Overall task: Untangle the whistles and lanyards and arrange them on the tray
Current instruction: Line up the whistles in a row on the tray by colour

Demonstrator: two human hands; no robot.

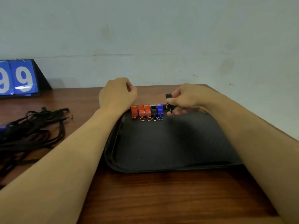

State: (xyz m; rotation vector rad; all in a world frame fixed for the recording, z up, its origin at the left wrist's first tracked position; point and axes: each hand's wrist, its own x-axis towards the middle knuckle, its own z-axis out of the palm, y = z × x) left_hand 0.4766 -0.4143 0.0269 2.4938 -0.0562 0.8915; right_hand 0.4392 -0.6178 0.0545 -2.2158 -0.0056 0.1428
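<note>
The black tray holds five whistles along its far edge; the right hand pinches a black whistle; the left hand hovers curled, holding nothing.

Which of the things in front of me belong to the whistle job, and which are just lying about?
Job:
- black tray
- row of whistles: three orange, one black, one blue
- black whistle gripped by the right hand
- black lanyards heaped on the table, left of the tray

Lying about:
- blue flip scoreboard showing nines, far left
</note>
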